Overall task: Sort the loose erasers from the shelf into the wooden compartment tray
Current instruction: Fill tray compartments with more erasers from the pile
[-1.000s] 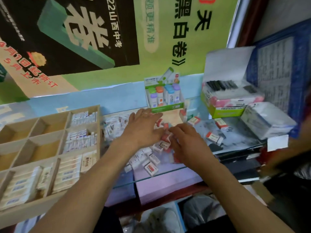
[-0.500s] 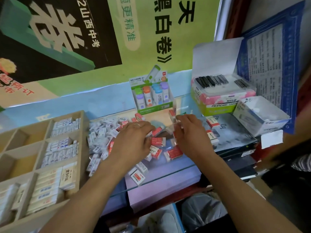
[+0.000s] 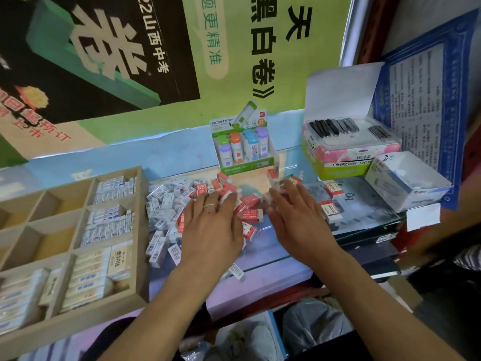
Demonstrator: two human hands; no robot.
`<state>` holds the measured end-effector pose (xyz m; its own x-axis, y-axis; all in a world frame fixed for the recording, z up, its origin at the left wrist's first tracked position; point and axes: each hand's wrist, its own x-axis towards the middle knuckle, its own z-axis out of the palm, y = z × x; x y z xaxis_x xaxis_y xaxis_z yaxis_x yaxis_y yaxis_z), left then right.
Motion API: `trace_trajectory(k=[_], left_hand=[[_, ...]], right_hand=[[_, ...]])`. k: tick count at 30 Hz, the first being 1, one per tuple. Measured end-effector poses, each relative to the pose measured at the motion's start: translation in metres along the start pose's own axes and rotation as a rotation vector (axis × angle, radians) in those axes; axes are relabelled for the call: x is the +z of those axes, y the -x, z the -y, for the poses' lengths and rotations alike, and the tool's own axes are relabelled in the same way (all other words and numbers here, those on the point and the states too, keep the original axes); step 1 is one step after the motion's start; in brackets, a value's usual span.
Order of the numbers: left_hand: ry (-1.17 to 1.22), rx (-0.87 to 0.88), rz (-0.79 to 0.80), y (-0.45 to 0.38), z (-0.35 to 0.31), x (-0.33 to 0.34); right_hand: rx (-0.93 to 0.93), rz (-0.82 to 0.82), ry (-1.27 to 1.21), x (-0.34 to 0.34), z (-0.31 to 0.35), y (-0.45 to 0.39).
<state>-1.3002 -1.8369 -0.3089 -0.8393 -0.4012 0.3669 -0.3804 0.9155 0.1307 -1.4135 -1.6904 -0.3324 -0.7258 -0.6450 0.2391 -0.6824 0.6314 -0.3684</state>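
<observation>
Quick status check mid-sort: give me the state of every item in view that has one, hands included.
left hand: open, fingers spread over the loose erasers
right hand: open, over the pile, holding nothing visible
loose erasers: scattered on the glass shelf, unsorted
wooden compartment tray: partly filled, several compartments bare
green display box: upright, open-topped, stocked
pink-and-green box: lid flipped up
white carton: open
</observation>
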Motion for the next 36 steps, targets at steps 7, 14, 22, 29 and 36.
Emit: trace_trajectory(k=[7, 14, 22, 29, 36], left_hand=[[-0.042, -0.137, 0.019, -0.027, -0.015, 0.016], [0.144, -0.104, -0.011, -0.035, -0.007, 0.001], [0.04, -0.127, 0.302, -0.024, 0.022, -0.019], [0.104, -0.013, 0.257, -0.003, 0.021, -0.017], [0.274, 0.154, 0.178, 0.013, 0.03, -0.01]], right_hand=[[-0.22, 0.121, -0.111, 0.003, 0.028, 0.029], [-0.208, 0.107, 0.045, 0.008, 0.012, 0.029], [-0.173, 0.022, -0.059, -0.004, 0.029, 0.024], [-0.225, 0.082, 0.131, 0.017, 0.029, 0.022], [-0.097, 0.01, 0.128, 0.005, 0.022, 0.011]])
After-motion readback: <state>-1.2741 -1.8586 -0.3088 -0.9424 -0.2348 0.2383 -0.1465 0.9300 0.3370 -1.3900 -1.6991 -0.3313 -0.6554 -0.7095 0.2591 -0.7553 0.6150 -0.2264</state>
